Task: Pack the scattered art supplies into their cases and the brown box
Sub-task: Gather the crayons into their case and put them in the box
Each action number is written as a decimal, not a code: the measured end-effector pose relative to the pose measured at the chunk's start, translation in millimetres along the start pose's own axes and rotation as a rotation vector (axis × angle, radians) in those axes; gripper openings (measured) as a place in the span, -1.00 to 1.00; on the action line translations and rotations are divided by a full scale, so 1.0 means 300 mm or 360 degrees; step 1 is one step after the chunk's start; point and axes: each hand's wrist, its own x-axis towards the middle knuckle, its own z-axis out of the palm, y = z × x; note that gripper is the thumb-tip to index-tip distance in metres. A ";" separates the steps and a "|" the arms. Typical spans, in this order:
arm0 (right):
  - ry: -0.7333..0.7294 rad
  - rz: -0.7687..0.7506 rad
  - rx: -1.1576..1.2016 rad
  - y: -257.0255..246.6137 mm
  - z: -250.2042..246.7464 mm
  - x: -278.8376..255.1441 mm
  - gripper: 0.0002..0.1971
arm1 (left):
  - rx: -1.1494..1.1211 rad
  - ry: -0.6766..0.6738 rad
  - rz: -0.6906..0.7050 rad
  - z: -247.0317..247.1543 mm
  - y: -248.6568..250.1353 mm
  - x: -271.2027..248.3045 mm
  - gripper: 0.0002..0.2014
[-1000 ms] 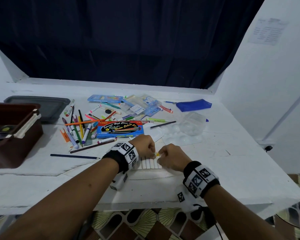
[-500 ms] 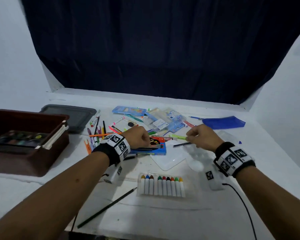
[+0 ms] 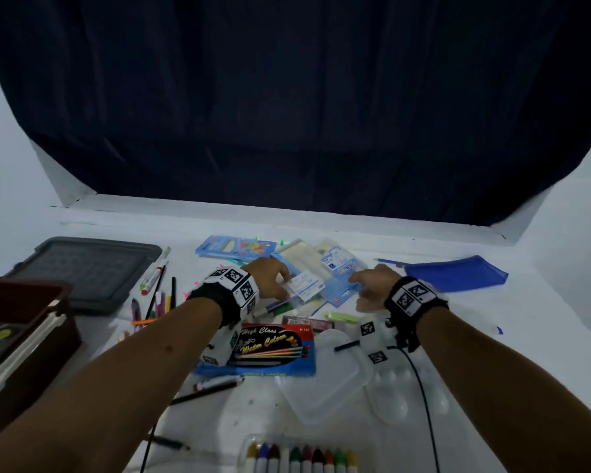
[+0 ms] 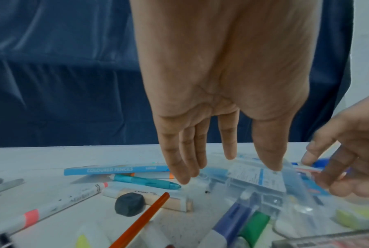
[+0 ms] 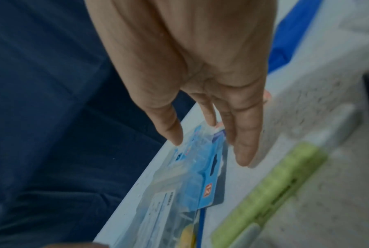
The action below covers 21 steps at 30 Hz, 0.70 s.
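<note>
- Two hands reach the clear case [image 3: 307, 288] at the pile's 12 o'clock: left hand [image 3: 270, 276] fingers straight, tips on it; right hand [image 3: 372, 285] spread beside it.
- Left wrist alone shows one grey eraser [image 4: 129, 205].
- Head alone shows one brown box [image 3: 24, 363] at 9 o'clock and perhaps nine crayons [image 3: 301, 457], blurred.

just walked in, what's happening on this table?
A person is tidying art supplies. Both hands reach with straight fingers for a clear plastic case in the pile: the left hand touches it, the right hand is at its other end. Nothing is gripped yet. The brown box sits open at the left; pens and pencils lie loose.
</note>
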 end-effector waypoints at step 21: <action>0.0528 -0.0433 0.0627 -0.111 -0.289 0.051 -0.95 | 0.0021 -0.0159 -0.0173 0.065 -0.129 0.212 -0.13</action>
